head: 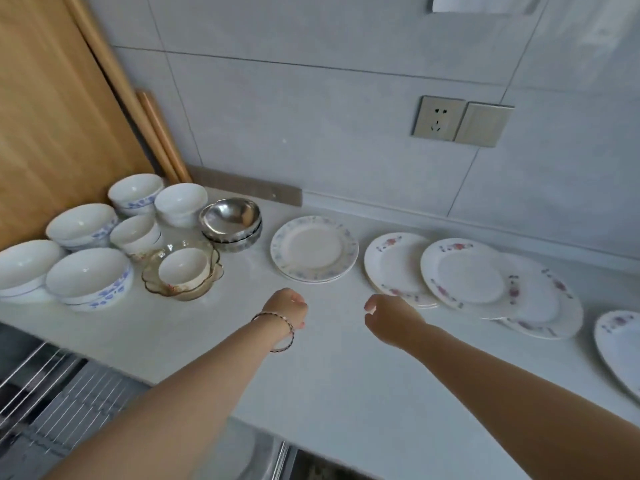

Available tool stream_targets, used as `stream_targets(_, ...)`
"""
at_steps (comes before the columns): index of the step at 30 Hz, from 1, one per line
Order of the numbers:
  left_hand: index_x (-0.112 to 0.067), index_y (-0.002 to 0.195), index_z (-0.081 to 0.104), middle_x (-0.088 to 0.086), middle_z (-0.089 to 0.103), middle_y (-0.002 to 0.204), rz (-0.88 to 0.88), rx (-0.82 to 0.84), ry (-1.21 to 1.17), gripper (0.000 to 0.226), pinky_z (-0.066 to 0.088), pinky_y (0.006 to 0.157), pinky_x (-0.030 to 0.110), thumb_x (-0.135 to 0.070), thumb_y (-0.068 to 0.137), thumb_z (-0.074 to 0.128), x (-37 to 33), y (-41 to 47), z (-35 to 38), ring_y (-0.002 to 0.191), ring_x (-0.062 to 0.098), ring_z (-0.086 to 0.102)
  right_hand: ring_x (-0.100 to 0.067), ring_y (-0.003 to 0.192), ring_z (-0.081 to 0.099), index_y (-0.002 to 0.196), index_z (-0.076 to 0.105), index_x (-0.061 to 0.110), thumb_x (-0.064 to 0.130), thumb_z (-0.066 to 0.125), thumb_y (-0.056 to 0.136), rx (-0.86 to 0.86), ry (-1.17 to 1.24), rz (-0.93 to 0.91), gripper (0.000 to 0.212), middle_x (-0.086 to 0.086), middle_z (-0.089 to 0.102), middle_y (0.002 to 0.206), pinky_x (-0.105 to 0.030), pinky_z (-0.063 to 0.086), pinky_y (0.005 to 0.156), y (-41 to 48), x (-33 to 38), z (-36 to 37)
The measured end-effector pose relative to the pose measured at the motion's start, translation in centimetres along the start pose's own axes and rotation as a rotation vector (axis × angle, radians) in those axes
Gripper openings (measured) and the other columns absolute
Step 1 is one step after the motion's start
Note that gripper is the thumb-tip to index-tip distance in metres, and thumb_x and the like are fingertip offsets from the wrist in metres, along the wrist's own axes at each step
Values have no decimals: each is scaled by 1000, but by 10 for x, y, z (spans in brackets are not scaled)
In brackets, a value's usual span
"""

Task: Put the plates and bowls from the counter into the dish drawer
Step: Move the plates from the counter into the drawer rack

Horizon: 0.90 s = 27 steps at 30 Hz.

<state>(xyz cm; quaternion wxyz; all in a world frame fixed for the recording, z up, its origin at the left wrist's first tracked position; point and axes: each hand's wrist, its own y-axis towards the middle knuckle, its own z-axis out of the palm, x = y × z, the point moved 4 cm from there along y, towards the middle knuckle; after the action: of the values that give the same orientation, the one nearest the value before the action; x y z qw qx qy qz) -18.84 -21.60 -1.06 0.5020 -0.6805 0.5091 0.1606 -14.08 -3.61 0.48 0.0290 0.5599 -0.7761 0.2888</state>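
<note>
Left of frame: seven white bowls point(90, 278), some stacked, one of them in a glass dish point(194, 294), plus one steel bowl stack point(230, 216). Centre: one blue-rimmed plate stack point(313, 247). Right: four pink-flowered plates point(471, 275). Left hand point(287, 306) and right hand point(388, 317) over the counter point(311, 375), loosely curled, empty. Dish drawer point(52, 393) lower left.

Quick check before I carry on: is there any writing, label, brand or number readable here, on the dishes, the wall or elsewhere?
No text can be read in this view.
The plates and bowls carry only flower patterns, no words.
The wall socket and the cover plate beside it show no lettering.
The white sheet at the top edge shows no print.
</note>
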Motion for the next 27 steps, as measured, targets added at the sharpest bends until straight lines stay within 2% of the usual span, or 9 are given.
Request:
stream_targets(2,-21,65,39,6,47,83,-4,-17,24,28,39,65,22,-3,86,39,-5,41,-6,71,22,51,-20,126,50,127,53,22,25,43,91,17,-33,-15,37,-2,59,128,-31,37,108,33,4,2)
stream_targets(4,-20,65,40,4,45,78,-20,-38,41,27,36,70,27,-4,86,40,-11,89,-13,79,22,48,-22,124,50,131,49,20,28,44,93,32,-12,18,40,-3,58,130,-32,39,105,69,9,3)
stream_targets(6,-11,85,50,5,46,79,-58,-57,56,9,36,70,28,-6,86,43,-18,132,-20,81,24,49,-24,126,48,135,43,15,30,43,94,47,53,81,44,-7,54,135,-33,39,105,106,14,3)
stream_targets(9,-4,122,44,10,57,113,-164,-111,76,43,50,84,36,-10,81,56,-20,179,-28,105,32,59,-29,127,47,136,39,3,35,44,96,62,158,189,52,-14,51,137,-33,39,102,155,18,7)
stream_targets(12,-2,133,34,17,51,130,-236,-116,69,67,51,94,43,-9,74,66,-11,218,-28,114,34,58,-32,121,52,137,37,0,35,51,92,52,359,303,60,-17,52,134,-36,42,101,199,19,17)
stream_targets(15,-4,125,40,17,56,124,-226,-139,-23,59,57,72,38,2,71,62,-1,245,-24,89,31,65,-32,106,60,132,43,0,25,61,82,27,575,413,59,-18,60,123,-45,51,95,229,18,34)
stream_targets(18,-6,125,40,16,57,113,-215,-181,-164,51,44,49,24,6,76,51,4,252,-18,55,19,51,-36,111,59,130,43,0,16,64,79,-26,611,475,58,-17,60,122,-42,51,93,241,15,43)
stream_targets(24,-3,123,45,11,57,96,-213,-185,-219,49,43,45,24,11,77,54,2,246,-19,54,14,48,-33,103,62,121,55,1,13,66,77,-95,714,470,47,-14,65,113,-42,53,90,235,7,47)
stream_targets(27,5,115,56,17,62,94,-210,-123,-213,46,44,32,16,14,70,62,3,222,-20,53,15,51,-26,88,59,112,59,1,8,63,80,-105,865,427,33,-8,62,94,-36,53,81,209,-1,44)
